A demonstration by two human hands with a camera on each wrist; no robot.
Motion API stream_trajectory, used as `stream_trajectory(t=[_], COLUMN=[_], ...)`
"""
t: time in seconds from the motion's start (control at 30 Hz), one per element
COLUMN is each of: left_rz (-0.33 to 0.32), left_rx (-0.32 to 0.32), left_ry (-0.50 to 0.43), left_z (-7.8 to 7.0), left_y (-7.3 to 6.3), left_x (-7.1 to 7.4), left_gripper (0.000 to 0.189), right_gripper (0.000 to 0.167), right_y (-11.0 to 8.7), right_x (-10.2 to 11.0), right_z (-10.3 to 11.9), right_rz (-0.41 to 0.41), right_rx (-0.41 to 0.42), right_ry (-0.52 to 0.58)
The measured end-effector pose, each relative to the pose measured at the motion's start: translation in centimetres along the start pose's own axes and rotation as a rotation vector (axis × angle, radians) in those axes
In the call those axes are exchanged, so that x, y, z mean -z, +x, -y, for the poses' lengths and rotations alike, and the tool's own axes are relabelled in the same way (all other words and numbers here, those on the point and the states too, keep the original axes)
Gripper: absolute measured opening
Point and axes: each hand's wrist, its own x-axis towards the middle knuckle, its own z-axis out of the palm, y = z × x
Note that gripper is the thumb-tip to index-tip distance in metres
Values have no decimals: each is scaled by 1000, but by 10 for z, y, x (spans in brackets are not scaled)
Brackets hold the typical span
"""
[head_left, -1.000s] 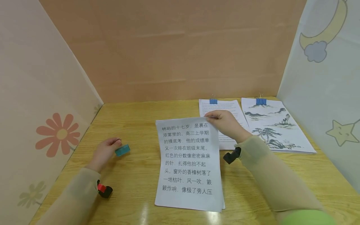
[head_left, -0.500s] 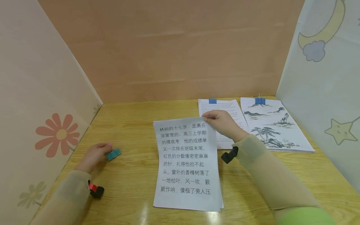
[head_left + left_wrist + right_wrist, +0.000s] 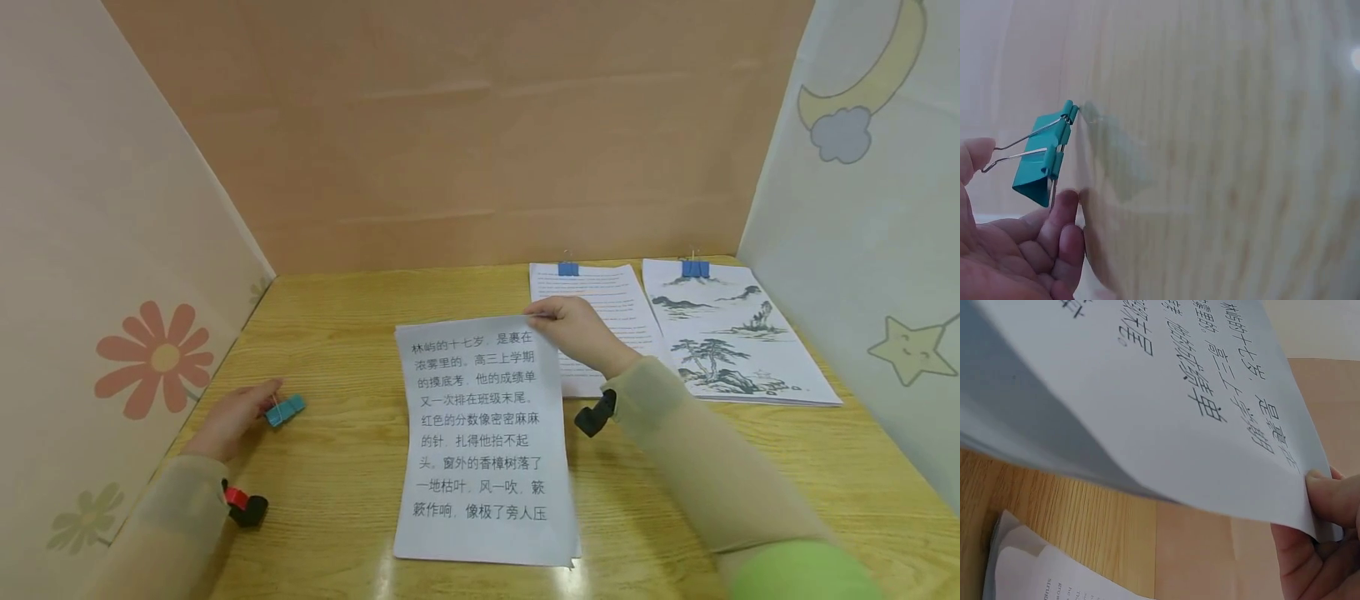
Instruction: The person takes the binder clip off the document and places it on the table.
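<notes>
My left hand (image 3: 234,417) is low over the left side of the table with a teal binder clip (image 3: 285,410). In the left wrist view the thumb touches one wire handle of the clip (image 3: 1041,156), and the fingertips meet the other handle below. My right hand (image 3: 572,335) pinches the top right corner of a few sheets of paper (image 3: 480,446) printed with large Chinese text. The sheets hang tilted towards me, their edges slightly uneven at the lower right. In the right wrist view the thumb lies on the printed face (image 3: 1197,444).
Behind my right hand lies a text stack (image 3: 600,300) with a blue binder clip (image 3: 568,269) at its top. Right of it is a stack with a landscape painting (image 3: 712,333), also clipped in blue. Patterned side walls and a brown back wall enclose the wooden table (image 3: 337,333).
My left hand has moved left and a little towards me with the binder clip, which has turned. My right hand and the sheets have shifted slightly left.
</notes>
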Motion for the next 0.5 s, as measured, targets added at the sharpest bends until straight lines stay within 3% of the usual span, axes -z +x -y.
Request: stream_trajectory(t=[0.27,0.5], left_rz=[-47,-57], left_rx=[14,28], left_ry=[-45,-30], left_z=[3,2], left_y=[-1,-2], left_x=[4,5], left_gripper=[90,95], right_gripper=[25,25], right_y=[5,8], right_x=[-8,-14], right_z=[1,2], right_rz=[17,34], right_rx=[0,-9], right_ry=[27,51])
